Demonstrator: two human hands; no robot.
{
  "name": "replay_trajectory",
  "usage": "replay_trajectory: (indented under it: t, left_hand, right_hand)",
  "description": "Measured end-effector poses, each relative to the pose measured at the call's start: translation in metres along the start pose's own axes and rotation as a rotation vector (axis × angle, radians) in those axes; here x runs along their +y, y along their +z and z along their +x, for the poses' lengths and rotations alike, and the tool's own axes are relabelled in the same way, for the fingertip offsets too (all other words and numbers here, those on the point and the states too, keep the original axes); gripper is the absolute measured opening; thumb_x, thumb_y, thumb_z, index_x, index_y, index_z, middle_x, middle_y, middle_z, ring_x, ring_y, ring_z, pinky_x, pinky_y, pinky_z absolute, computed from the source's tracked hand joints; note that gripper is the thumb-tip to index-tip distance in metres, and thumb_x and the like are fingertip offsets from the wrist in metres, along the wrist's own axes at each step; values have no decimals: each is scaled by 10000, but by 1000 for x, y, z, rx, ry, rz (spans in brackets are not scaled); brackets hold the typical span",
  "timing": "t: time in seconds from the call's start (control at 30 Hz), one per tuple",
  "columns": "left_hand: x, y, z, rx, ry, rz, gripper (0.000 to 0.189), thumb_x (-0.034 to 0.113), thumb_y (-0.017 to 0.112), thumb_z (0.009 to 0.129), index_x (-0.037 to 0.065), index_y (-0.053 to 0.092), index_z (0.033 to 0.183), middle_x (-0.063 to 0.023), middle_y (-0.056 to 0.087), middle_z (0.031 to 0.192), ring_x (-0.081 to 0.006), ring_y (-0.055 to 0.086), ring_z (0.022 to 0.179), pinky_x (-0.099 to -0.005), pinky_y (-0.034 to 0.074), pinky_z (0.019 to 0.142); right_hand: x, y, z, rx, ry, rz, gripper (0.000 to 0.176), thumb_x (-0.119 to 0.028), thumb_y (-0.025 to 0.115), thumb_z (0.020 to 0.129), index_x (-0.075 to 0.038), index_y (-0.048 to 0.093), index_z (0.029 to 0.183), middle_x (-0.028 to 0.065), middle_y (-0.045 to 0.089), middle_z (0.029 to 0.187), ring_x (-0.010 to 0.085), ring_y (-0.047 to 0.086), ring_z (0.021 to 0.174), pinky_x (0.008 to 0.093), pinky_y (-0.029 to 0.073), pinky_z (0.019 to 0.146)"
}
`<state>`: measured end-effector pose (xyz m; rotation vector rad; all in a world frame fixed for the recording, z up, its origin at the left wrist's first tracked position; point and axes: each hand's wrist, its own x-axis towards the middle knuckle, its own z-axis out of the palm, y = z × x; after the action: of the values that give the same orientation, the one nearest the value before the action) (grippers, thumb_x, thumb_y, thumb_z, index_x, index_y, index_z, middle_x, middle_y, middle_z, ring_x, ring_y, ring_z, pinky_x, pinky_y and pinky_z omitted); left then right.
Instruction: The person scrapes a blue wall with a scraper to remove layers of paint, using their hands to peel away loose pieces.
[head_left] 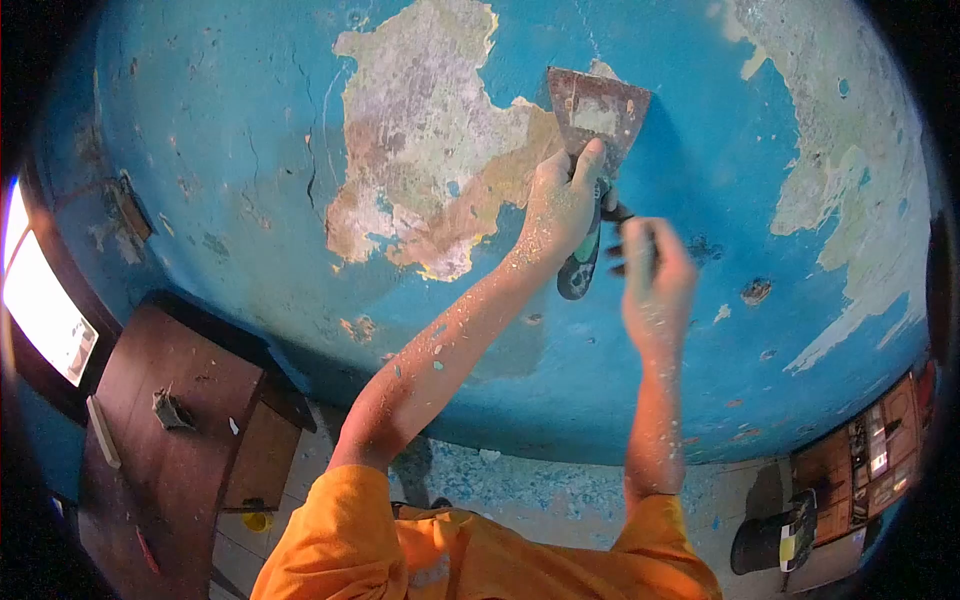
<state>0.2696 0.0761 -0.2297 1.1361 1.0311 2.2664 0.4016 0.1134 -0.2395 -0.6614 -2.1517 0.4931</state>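
Observation:
My left hand (560, 205) grips the green-and-black handle of a rusty wide-bladed scraper (598, 110), with the forefinger stretched up onto the blade. The blade lies flat against a blue painted wall (230, 130), at the right edge of a large bare patch (425, 150) where the paint is gone. My right hand (655, 270) hovers just right of the scraper's handle. It is blurred, its fingers curled, with something small and dark at the fingertips that I cannot make out. Both forearms are speckled with paint flakes.
A dark wooden table (190, 400) stands low on the left with a small crumpled object (170, 408) on it. A bright window (40, 300) is at the far left. More peeled patches (860, 180) mark the wall's right side. A black bin (775, 540) and a shelf (870, 450) stand lower right.

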Motion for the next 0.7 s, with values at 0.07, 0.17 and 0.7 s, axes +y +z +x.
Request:
replay_trajectory:
  t: [0.07, 0.17, 0.7]
  left_hand:
    - [0, 0, -4, 8, -36, -12, 380, 311, 436, 984, -26, 497, 818, -74, 528, 599, -161, 557, 473, -307, 450, 440]
    - [-11, -2, -10, 39, -207, -21, 373, 380, 461, 967, 13, 498, 913, -48, 506, 631, -123, 460, 446, -300, 403, 419]
    - [-40, -77, -24, -4, 204, 432, 466, 289, 493, 954, 0, 408, 1310, -73, 555, 819, -142, 556, 593, -272, 438, 427]
  right_hand:
    - [-17, -10, 13, 349, -255, 204, 385, -299, 572, 918, -25, 496, 1178, 155, 540, 1093, 241, 586, 965, 323, 500, 770]
    - [-36, -26, 83, 596, -731, -67, 464, -298, 620, 875, -8, 481, 1210, 205, 483, 1211, 305, 535, 1082, 433, 457, 870]
    - [-76, 9, 170, 937, -742, -568, 644, -340, 574, 874, -65, 309, 1393, 211, 220, 1472, 378, 194, 1367, 529, 123, 1132]
